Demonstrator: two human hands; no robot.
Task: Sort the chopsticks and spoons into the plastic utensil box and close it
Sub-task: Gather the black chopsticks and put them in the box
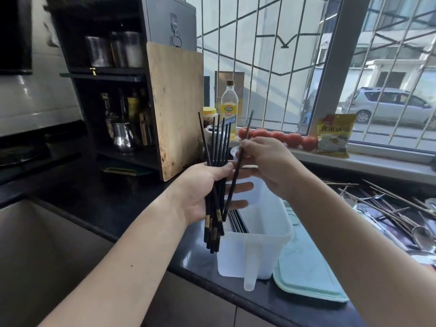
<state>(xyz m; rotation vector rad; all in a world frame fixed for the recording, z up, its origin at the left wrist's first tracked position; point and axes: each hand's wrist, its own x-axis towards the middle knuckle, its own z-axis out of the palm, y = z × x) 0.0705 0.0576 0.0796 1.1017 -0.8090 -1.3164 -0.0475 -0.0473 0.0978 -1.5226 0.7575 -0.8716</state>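
Note:
My left hand [203, 194] grips a bundle of several black chopsticks [218, 147] upright, tips up, above the left end of the white plastic utensil box [264, 246]. My right hand [264, 161] pinches a single black chopstick [236, 178] and holds it slanted against the bundle, its lower end over the box. Inside the box a few dark chopsticks lie along the left compartment. The box's pale green lid [304, 277] lies flat on the counter to the right. Loose spoons, forks and chopsticks [396, 215] are piled on the counter at the far right.
A steel sink [47, 244] lies at lower left. A wooden cutting board [179, 109] leans on a dark shelf unit behind. An oil bottle [230, 109], tomatoes [292, 139] and a yellow packet [335, 135] line the windowsill.

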